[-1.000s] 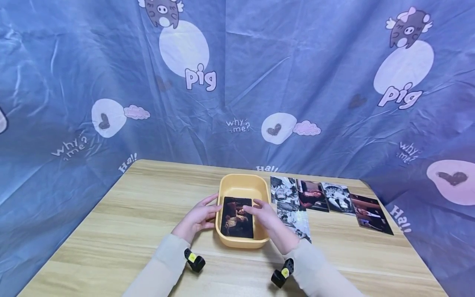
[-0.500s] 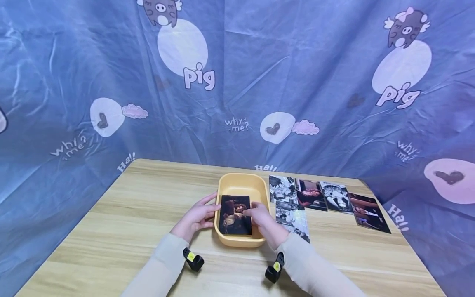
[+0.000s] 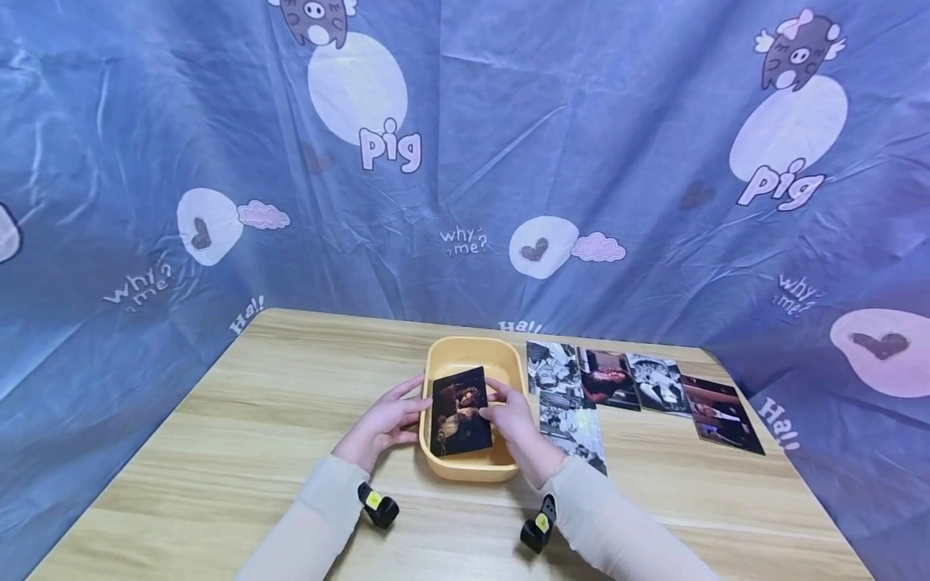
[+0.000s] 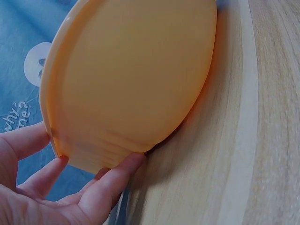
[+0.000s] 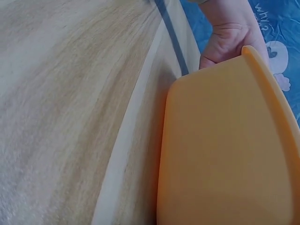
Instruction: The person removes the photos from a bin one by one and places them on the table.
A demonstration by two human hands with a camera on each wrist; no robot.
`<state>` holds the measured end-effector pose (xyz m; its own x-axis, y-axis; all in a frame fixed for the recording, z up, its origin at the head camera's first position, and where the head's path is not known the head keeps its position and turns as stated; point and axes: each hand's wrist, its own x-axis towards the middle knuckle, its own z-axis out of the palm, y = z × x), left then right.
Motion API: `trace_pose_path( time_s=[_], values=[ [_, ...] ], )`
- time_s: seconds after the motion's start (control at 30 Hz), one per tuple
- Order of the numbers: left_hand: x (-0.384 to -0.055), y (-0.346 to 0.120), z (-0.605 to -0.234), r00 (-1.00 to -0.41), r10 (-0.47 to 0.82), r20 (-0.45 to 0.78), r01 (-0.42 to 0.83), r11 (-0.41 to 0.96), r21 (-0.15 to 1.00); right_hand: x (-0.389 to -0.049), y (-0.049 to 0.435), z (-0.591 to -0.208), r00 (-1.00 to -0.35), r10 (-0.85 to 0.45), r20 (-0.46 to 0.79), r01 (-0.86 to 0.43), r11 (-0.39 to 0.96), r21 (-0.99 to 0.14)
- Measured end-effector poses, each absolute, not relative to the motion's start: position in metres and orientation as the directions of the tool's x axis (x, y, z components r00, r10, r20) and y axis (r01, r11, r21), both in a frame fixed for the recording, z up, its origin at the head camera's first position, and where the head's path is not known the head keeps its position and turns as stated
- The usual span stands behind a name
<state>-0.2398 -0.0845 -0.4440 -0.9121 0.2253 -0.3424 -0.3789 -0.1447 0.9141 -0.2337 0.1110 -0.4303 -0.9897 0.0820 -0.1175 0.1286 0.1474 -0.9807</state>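
In the head view, my right hand (image 3: 514, 421) reaches into a yellow plastic bin (image 3: 475, 349). It pinches the right edge of a dark photo print (image 3: 459, 413), thumb on the picture side and fingers behind. The photo shows warm-lit figures on a dark ground and sits tilted inside the bin. My left hand (image 3: 381, 421) holds the bin's left side. The left wrist view shows its thumb at the rim and its fingers against the outer wall (image 4: 131, 84). In the right wrist view, the bin's near wall (image 5: 225, 145) hides my right hand.
Right of the bin lie several photo prints on the wooden table (image 3: 291, 452). They include a red-toned print (image 3: 610, 379), a black-and-white print (image 3: 657, 383) and a slanted dark one (image 3: 722, 413). A blue printed cloth (image 3: 349, 266) hangs behind the table.
My right fingers have slipped behind the photo's right edge, and its far right corner has risen, so it now slants. My left hand and the bin have stayed put.
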Motion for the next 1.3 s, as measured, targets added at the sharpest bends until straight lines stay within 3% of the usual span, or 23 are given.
trace_pose_path(
  time_s=[0.3, 0.4, 0.47, 0.57, 0.63, 0.7, 0.9, 1.3],
  values=[
    [-0.24, -0.085, -0.443, -0.91, 0.236, -0.342, -0.383, -0.162, 0.909, -0.233, 0.11, -0.428, -0.985, 0.13, -0.111, 0.123, 0.086, -0.989],
    [-0.24, -0.085, -0.443, -0.911, 0.23, -0.343, -0.383, -0.162, 0.909, -0.248, 0.115, -0.453, -0.986, 0.149, -0.07, 0.081, 0.065, -0.995],
    [-0.239, -0.084, -0.443, -0.912, 0.223, -0.343, -0.381, -0.158, 0.911, -0.269, 0.125, -0.489, -0.992, 0.125, 0.026, -0.025, 0.014, -1.0],
    [-0.24, -0.084, -0.443, -0.915, 0.213, -0.343, -0.377, -0.149, 0.914, -0.28, 0.13, -0.506, -0.991, 0.122, 0.059, -0.061, -0.018, -0.998],
    [-0.24, -0.084, -0.444, -0.916, 0.207, -0.343, -0.376, -0.146, 0.915, -0.274, 0.127, -0.495, -0.989, 0.144, 0.04, -0.042, -0.009, -0.999],
    [-0.24, -0.084, -0.444, -0.916, 0.204, -0.346, -0.378, -0.146, 0.914, -0.254, 0.117, -0.46, -0.98, 0.19, -0.05, 0.053, 0.011, -0.999],
    [-0.239, -0.084, -0.445, -0.916, 0.23, -0.33, -0.368, -0.15, 0.918, -0.225, 0.11, -0.412, -0.984, 0.129, -0.122, 0.104, -0.141, -0.985],
    [-0.237, -0.087, -0.443, -0.913, 0.24, -0.331, -0.372, -0.151, 0.916, -0.232, 0.131, -0.394, -0.977, 0.145, -0.156, 0.119, -0.234, -0.965]
  ],
)
